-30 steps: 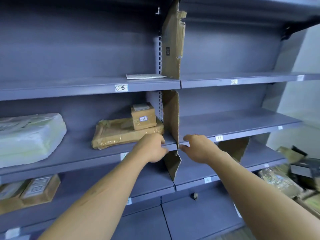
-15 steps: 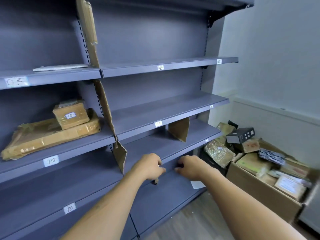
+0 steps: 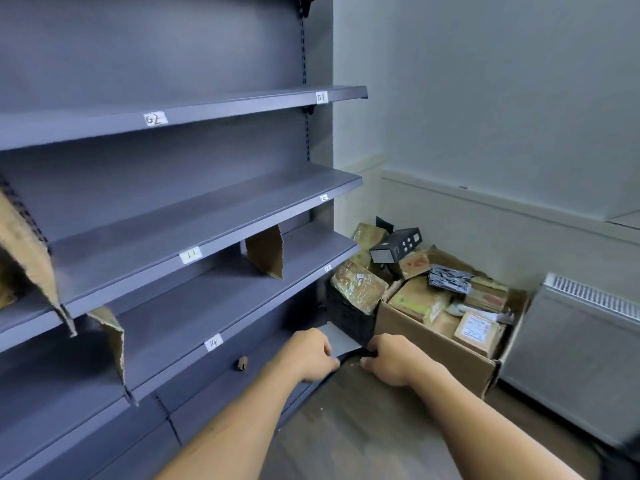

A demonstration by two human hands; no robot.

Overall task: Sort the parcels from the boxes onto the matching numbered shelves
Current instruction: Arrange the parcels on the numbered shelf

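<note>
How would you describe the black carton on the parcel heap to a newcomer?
Right of the grey shelving, an open cardboard box sits on the floor. Topmost at the back of the parcel heap lies the black carton, tilted. Unlike the brown taped parcels around it, it is black with a pale end face.
</note>
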